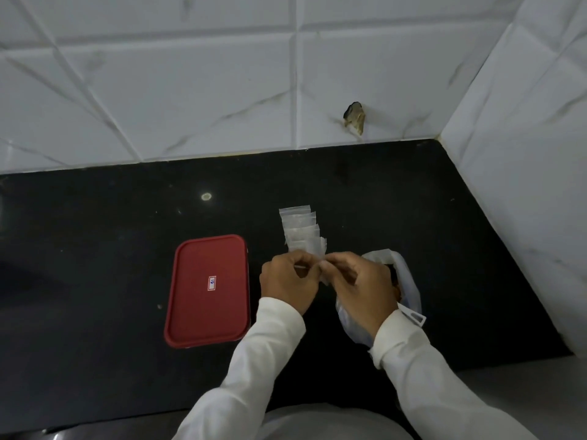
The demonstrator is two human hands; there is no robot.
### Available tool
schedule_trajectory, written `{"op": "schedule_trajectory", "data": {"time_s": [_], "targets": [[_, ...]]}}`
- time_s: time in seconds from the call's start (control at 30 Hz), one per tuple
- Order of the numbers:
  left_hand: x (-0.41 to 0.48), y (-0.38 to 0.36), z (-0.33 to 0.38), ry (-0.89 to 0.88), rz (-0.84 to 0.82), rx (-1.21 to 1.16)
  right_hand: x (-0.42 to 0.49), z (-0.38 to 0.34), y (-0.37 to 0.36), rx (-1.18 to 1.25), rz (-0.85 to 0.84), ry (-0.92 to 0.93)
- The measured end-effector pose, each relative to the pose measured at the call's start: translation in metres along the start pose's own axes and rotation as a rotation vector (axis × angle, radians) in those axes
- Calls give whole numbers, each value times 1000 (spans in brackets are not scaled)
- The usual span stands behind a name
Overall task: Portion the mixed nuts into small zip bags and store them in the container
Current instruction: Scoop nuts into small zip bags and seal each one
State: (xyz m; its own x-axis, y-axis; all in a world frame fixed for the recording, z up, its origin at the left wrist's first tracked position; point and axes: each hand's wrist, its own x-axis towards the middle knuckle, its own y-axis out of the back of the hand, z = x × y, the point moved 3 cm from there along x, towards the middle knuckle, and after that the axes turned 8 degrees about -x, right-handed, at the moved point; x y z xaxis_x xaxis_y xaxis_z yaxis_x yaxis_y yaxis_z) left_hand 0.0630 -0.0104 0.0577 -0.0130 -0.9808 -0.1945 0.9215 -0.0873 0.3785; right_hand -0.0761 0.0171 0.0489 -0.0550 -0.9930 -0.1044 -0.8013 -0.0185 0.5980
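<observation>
A fanned stack of small clear zip bags [300, 230] lies on the black counter [95, 249]. Just below it, my left hand [287, 282] and my right hand [360, 287] pinch one small zip bag [324, 274] between their fingertips; most of that bag is hidden by the fingers. A rectangular container with a red lid [208, 290] sits shut to the left of my hands. Under my right wrist lies a larger white plastic bag [403, 274], its mouth open on dark contents I cannot make out.
White marble-look tiled walls [222, 90] close off the back and the right side [524, 185] of the counter. A chipped hole [354, 117] marks the back wall. The counter's front edge runs near my sleeves.
</observation>
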Motion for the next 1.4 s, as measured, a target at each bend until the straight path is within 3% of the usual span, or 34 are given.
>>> {"op": "schedule_trajectory", "data": {"time_s": [0.07,0.2,0.43,0.63,0.7,0.9,1.23,1.4], "targets": [[-2,0,3,-31,7,62,-2,-1,6,-194,55,73],[-3,-4,6,-57,-41,176,-6,-7,14,-286,162,133],[-2,-7,3,7,-69,43,-4,-4,17,-116,140,48],[4,-8,-5,120,-92,-134,10,13,16,-66,-45,0],[3,-10,-4,129,-84,-122,9,12,15,-75,-14,-17],[4,-13,6,25,62,116,15,5,24,-472,45,-62],[11,-21,-1,93,-37,-162,19,-2,29,-216,-6,58],[14,-20,6,-52,6,47,22,-2,27,-181,19,-7]]}}
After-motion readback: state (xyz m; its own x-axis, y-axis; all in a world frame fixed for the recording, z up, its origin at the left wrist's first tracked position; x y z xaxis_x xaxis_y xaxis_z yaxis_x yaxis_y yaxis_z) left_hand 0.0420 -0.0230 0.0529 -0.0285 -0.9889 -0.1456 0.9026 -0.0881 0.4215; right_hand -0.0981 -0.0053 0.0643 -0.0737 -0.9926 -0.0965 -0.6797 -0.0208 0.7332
